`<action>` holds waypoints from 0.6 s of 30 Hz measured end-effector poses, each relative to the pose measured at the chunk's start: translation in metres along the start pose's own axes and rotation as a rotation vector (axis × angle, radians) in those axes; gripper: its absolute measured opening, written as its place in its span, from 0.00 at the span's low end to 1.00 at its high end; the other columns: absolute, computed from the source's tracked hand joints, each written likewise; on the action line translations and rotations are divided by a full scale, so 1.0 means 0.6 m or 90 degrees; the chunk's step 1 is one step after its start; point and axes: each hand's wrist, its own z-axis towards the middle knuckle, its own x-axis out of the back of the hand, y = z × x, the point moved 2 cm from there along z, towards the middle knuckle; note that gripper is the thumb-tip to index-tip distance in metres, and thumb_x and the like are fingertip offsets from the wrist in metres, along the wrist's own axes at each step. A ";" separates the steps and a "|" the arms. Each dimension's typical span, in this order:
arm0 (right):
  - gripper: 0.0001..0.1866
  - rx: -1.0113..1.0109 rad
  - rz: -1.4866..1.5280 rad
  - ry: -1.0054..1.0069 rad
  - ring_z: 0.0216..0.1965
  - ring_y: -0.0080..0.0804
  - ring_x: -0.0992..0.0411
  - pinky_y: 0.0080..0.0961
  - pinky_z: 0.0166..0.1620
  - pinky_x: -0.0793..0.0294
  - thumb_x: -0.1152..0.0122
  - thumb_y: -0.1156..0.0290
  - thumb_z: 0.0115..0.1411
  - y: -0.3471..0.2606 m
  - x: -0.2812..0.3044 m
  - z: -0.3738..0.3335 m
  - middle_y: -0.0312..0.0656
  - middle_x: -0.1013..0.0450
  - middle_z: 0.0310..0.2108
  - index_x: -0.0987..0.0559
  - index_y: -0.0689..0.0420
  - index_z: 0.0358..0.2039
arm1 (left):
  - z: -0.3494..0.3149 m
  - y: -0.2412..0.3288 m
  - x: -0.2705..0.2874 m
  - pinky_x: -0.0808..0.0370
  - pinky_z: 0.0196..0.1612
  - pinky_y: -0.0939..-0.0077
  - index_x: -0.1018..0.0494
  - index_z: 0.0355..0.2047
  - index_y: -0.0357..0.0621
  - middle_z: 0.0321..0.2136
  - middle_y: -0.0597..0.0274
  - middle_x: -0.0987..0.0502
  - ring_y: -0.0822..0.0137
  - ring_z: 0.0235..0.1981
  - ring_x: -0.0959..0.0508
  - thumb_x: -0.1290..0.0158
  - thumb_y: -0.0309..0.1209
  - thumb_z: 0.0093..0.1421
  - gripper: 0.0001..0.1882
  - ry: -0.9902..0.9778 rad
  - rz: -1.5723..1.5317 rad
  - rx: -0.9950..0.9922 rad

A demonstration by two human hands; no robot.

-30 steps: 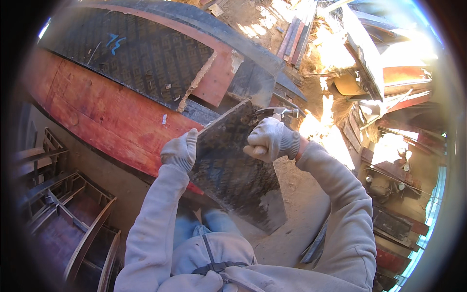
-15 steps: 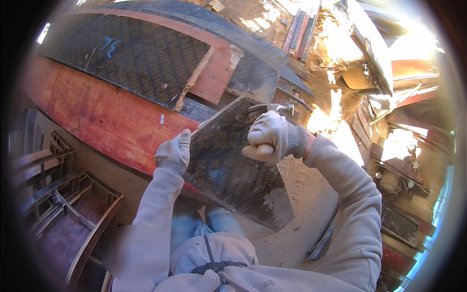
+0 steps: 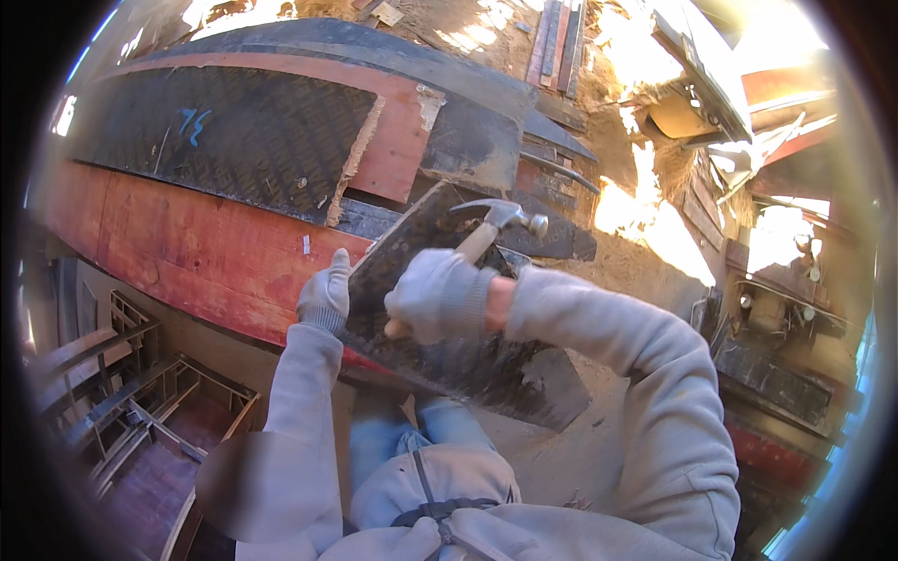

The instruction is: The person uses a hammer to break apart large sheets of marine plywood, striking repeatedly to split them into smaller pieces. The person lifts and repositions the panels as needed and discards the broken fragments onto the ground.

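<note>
A claw hammer (image 3: 479,239) with a pale wooden handle is in my right hand (image 3: 435,297), which wears a light knit glove. Its metal head is raised over the upper part of a dark, film-faced plywood panel (image 3: 472,376). The panel lies tilted in front of me, its left edge over a red board. At that edge my left hand (image 3: 325,294), gloved too, grips the panel, thumb side up; some of its fingers are hidden. The handle's butt end pokes out below my right fist.
A long red board (image 3: 210,234) runs across the left, with a blue-marked black panel (image 3: 243,131) on it. Wooden frames (image 3: 154,435) stand at lower left. Narrow planks (image 3: 558,47) lie on sandy ground at the top. Scrap wood and boards are piled at right.
My right hand has moved left and down with the hammer, whose head now points up and right over the panel. The left hand stays at the panel's edge; the view has shifted slightly.
</note>
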 end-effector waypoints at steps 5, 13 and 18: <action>0.13 0.025 0.221 0.232 0.27 0.50 0.23 0.43 0.33 0.23 0.42 0.61 0.61 0.039 0.071 -0.041 0.47 0.22 0.23 0.18 0.52 0.23 | -0.021 -0.002 0.001 0.27 0.53 0.48 0.16 0.42 0.43 0.39 0.35 0.18 0.37 0.49 0.21 0.69 0.63 0.72 0.40 -0.007 0.010 -0.031; 0.15 -0.195 0.098 0.278 0.33 0.48 0.18 0.42 0.36 0.20 0.39 0.57 0.62 -0.012 0.031 0.120 0.49 0.18 0.28 0.12 0.54 0.31 | -0.029 -0.034 -0.020 0.26 0.43 0.46 0.20 0.36 0.42 0.35 0.39 0.19 0.38 0.41 0.20 0.57 0.49 0.69 0.25 0.216 0.086 -0.273; 0.11 -0.298 0.022 0.350 0.35 0.44 0.16 0.45 0.32 0.20 0.37 0.62 0.59 0.002 0.016 0.203 0.46 0.16 0.31 0.11 0.53 0.32 | -0.028 -0.045 -0.022 0.25 0.42 0.47 0.20 0.36 0.37 0.36 0.37 0.19 0.38 0.41 0.20 0.55 0.47 0.69 0.24 0.175 0.088 -0.232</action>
